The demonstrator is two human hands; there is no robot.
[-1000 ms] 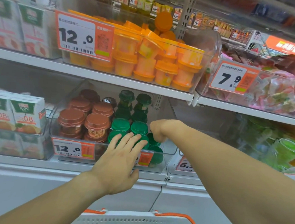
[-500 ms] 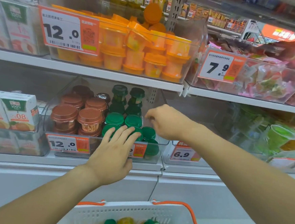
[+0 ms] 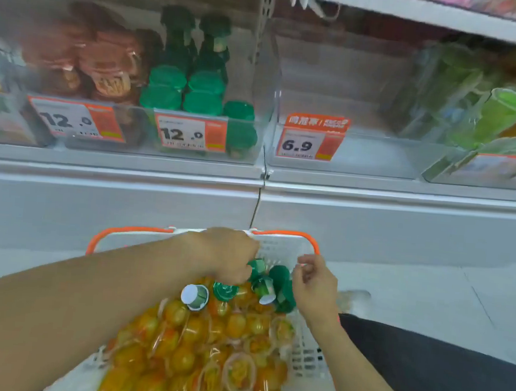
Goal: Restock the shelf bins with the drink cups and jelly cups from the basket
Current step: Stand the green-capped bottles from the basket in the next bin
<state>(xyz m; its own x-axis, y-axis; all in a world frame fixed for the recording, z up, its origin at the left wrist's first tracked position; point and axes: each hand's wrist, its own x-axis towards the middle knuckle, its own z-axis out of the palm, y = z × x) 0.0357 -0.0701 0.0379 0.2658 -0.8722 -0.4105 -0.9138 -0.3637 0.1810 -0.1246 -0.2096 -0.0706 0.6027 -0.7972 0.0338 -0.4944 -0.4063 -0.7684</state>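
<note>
**Restock progress check: green cups partly shelved, jelly cups basically untouched**

The basket (image 3: 306, 350) sits at the bottom centre of the frame, white with an orange rim, and it's still heavily loaded. A handful of green-lidded drink cups (image 3: 277, 284) lie tipped over near its far end, and one with a white bottom showing (image 3: 194, 296) is lying just beside them. Underneath and toward the lower edge, a thick pile of orange jelly cups (image 3: 195, 354) is spread across most of the basket.

Both hands are down in that green cluster. The left hand (image 3: 230, 255) is curled, knuckles up, and seems to be closed around a green cup at its fingertips, though the grip itself is hidden under the hand. The right hand (image 3: 314, 287) is loosely curled against the side of a green cup; whether it's actually gripped can't be told, too much blur.

Up in the upper left, the clear bin (image 3: 257, 109) with the 12.0 tags is already fairly stocked: brown-lidded cups (image 3: 112, 69) on its left side, green ones (image 3: 184, 91) stacked on the right. The bin with the 6.9 tag (image 3: 312, 141) at upper centre looks bare.

So as a guess: drink cups well underway, a few left to be moved. The jelly cups look not yet started, so most of the job is still left.
</note>
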